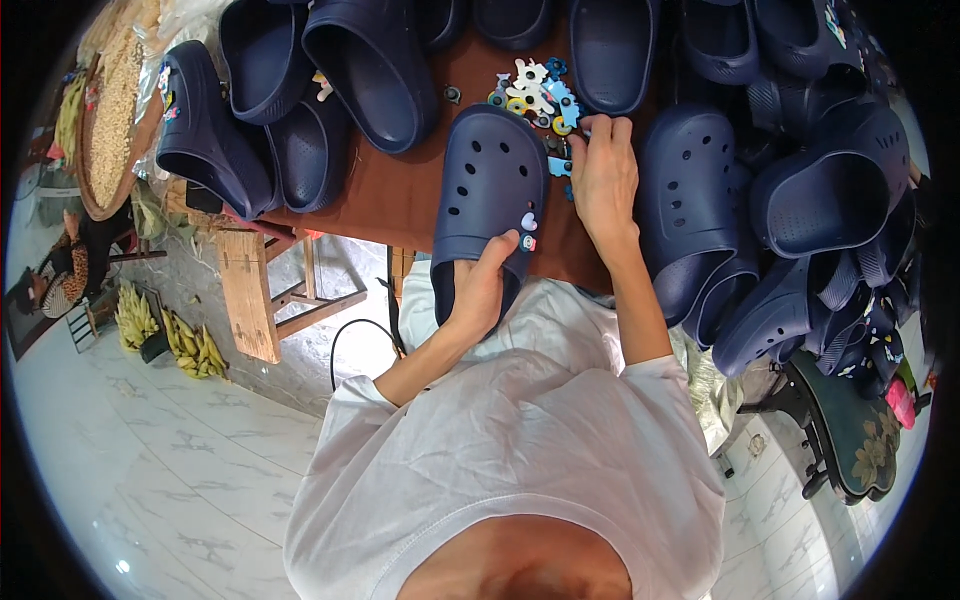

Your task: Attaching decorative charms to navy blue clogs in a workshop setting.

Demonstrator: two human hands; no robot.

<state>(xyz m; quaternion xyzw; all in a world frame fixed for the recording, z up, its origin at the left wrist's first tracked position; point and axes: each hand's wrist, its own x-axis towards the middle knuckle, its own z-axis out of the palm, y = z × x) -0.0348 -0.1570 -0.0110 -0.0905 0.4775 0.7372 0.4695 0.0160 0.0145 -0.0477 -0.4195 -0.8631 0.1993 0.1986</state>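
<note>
A navy clog [490, 190] lies on the brown desk [400, 195], sole down, its heel end hanging over the near edge. The left hand [480, 285] has its grip closed around that heel end, thumb on the upper beside two small charms [528, 230] already set in the holes. Just right of the clog, the right hand [603, 175] rests on the desk with fingertips pinched at a loose pile of colourful charms [535, 95] beyond the clog's toe; whether the grip holds one I cannot tell. More navy clogs [690, 215] crowd right of the clog, and others [300, 100] lie left of it. Far left, bananas [190, 345] sit on the floor [150, 480].
</note>
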